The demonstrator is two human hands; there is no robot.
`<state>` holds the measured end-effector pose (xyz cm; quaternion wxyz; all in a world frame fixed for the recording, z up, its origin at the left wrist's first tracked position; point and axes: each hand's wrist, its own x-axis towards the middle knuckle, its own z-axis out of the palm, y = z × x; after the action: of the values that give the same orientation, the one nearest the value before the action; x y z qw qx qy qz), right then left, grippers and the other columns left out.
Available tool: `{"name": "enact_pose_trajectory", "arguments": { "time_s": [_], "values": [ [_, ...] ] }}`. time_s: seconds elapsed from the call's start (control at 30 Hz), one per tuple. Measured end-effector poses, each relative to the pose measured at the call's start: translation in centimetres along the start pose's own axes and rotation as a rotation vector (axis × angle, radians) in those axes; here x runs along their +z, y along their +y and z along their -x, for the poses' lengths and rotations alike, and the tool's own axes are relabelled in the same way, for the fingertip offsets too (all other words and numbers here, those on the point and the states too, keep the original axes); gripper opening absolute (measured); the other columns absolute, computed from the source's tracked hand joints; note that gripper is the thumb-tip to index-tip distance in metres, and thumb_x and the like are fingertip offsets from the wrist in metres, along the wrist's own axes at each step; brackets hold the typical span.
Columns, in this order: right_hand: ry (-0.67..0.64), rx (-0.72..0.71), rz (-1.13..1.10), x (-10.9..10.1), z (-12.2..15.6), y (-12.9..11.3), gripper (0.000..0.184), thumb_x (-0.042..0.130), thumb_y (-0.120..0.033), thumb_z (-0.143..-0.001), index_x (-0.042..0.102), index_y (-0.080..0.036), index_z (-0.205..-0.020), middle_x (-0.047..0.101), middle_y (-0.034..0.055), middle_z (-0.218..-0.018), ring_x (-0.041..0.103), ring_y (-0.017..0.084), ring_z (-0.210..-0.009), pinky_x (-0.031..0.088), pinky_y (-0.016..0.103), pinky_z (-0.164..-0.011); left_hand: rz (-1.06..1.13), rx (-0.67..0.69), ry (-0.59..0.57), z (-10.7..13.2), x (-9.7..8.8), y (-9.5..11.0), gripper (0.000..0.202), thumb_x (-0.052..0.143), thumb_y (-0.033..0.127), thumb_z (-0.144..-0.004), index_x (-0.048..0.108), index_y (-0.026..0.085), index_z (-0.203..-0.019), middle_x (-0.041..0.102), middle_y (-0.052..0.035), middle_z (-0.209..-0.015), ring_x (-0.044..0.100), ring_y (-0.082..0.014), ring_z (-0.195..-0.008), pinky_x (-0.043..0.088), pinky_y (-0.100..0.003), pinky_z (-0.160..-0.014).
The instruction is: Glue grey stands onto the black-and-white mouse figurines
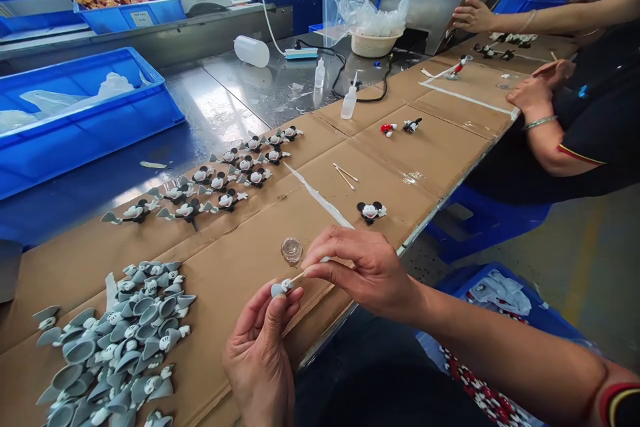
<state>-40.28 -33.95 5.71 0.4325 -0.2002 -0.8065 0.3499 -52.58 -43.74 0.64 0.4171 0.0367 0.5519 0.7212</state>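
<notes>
Between the thumb and fingers of my left hand (265, 347) is a small grey-and-white toy part (282, 287), like a cone with a white glove. My right hand (363, 263) is closed on a cotton swab (299, 276), whose tip meets the toy part. Just beyond my hands lies a small clear round dish (292, 250). Farther off on the cardboard is a black-and-white mouse head figure (371, 211). A pile of similar grey toy parts (125, 340) lies to the left. Several assembled mouse figures (218, 181) stand in rows behind.
Loose cotton swabs (345, 177) lie on the cardboard (240, 250). Dropper bottles (349, 101) stand beyond, near a black cable. A blue bin (90, 121) is at left, another (550, 320) below the table edge at right. Co-workers' hands (537, 90) are at far right.
</notes>
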Motion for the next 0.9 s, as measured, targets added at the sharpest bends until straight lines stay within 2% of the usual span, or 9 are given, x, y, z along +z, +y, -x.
{"name": "enact_pose_trajectory", "arguments": {
  "time_s": [0.13, 0.37, 0.7, 0.9],
  "values": [
    [-0.010, 0.006, 0.016, 0.1, 0.0, -0.1, 0.012, 0.061, -0.022, -0.095, 0.068, -0.016, -0.087, 0.067, 0.0030, -0.081, 0.064, 0.011, -0.079, 0.053, 0.022, -0.074, 0.006, -0.002, -0.009, -0.1, -0.1, -0.1, 0.038, 0.092, 0.031, -0.054, 0.076, 0.013, -0.084, 0.077, -0.0099, -0.078, 0.074, -0.0218, -0.068, 0.061, -0.025, -0.068],
    [-0.041, -0.009, 0.023, 0.2, 0.0, 0.0, 0.006, 0.063, -0.015, -0.092, 0.067, -0.014, -0.088, 0.067, 0.0037, -0.081, 0.063, 0.012, -0.078, 0.053, 0.022, -0.074, 0.001, 0.001, -0.027, 0.0, -0.3, 0.0, 0.037, 0.091, 0.030, -0.056, 0.076, 0.013, -0.084, 0.077, -0.0105, -0.080, 0.074, -0.0220, -0.069, 0.061, -0.026, -0.068],
    [-0.078, -0.093, 0.089, 0.3, -0.4, -0.4, 0.012, 0.057, -0.013, -0.095, 0.065, -0.015, -0.086, 0.068, 0.0039, -0.080, 0.063, 0.013, -0.079, 0.054, 0.024, -0.075, -0.008, 0.009, -0.059, -0.2, -0.6, -0.3, 0.036, 0.090, 0.030, -0.058, 0.076, 0.015, -0.088, 0.077, -0.0091, -0.083, 0.074, -0.0201, -0.069, 0.061, -0.025, -0.070],
    [-0.045, -0.089, 0.078, -0.3, -0.7, -1.2, 0.007, 0.061, -0.012, -0.093, 0.065, -0.015, -0.088, 0.067, 0.0036, -0.081, 0.063, 0.013, -0.080, 0.053, 0.022, -0.075, -0.002, 0.009, -0.047, -0.2, -0.5, -0.2, 0.036, 0.090, 0.032, -0.058, 0.076, 0.014, -0.087, 0.077, -0.0095, -0.081, 0.074, -0.0213, -0.069, 0.061, -0.026, -0.069]
  ]
}}
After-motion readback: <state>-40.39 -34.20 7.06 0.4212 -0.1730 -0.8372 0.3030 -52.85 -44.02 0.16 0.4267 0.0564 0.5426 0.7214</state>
